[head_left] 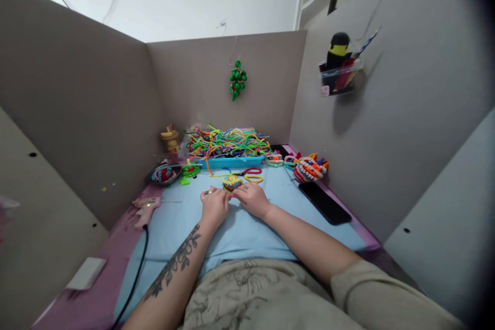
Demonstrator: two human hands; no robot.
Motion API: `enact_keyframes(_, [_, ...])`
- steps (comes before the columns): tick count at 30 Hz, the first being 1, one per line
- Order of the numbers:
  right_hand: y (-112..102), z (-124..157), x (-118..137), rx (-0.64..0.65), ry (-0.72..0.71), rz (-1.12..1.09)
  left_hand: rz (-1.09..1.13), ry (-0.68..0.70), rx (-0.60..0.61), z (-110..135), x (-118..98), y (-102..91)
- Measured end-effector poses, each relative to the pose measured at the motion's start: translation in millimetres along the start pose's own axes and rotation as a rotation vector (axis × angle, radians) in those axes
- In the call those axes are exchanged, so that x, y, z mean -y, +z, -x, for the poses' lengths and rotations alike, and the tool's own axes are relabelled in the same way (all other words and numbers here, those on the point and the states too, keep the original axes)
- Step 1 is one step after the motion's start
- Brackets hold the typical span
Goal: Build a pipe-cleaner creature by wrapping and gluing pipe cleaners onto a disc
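A small round pipe-cleaner figure [232,182], banded in yellow, orange, teal and green, is at my fingertips over the blue cloth. My left hand [215,204] is closed, its fingers pinching at the figure's lower left edge, where a bit of pink shows. From the other side my right hand [252,199] grips the figure with thumb and fingers. Just behind it lie scissors [253,171] with red and yellow handles. Part of the figure's underside is hidden by my fingers.
A blue tray [232,163] heaped with pipe cleaners stands at the back. On the left are a pink glue gun [148,210] with a black cord and a bowl [165,176]. Finished pipe-cleaner pieces [309,168] and a black phone [325,202] lie right. Grey panels enclose the table.
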State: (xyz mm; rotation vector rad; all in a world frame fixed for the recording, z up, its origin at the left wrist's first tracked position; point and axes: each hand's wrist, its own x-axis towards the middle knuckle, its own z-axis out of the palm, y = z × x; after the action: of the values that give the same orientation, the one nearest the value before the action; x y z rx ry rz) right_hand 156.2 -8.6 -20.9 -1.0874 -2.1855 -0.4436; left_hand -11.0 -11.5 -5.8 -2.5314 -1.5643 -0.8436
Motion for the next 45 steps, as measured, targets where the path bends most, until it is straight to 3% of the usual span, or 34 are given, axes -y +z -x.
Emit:
enact_keyframes(8, [-2, 3, -9, 0.035, 0.225, -0.156, 0.125, -0.109, -0.158, 0, 7, 3.5])
enact_keyframes(13, [-1, 6, -12, 0.032, 0.402, -0.273, 0.396, -0.184, -0.516, -3, 15, 8.0])
enact_keyframes(14, [0, 6, -11, 0.02, 0.407, -0.316, 0.5, -0.215, -0.532, -4, 16, 9.4])
enact_keyframes(16, [2, 6, -8, 0.01, 0.38, -0.407, 0.734, -0.265, -0.386, -7, 17, 12.3])
enact_keyframes(19, [3, 4, 0, 0.056, 0.321, -0.503, 1.035, -0.286, -0.015, -9, 14, 14.4])
enact_keyframes(21, [3, 4, 6, 0.098, 0.307, -0.537, 1.135, -0.3, 0.077, -10, 11, 13.7])
enact_keyframes(34, [-5, -6, 13, 0.125, 0.314, -0.533, 1.207, -0.354, -0.197, -9, 7, 11.3])
enact_keyframes(45, [-2, -8, 7, 0.118, 0.285, -0.476, 1.082, -0.383, -0.281, -8, 8, 8.1])
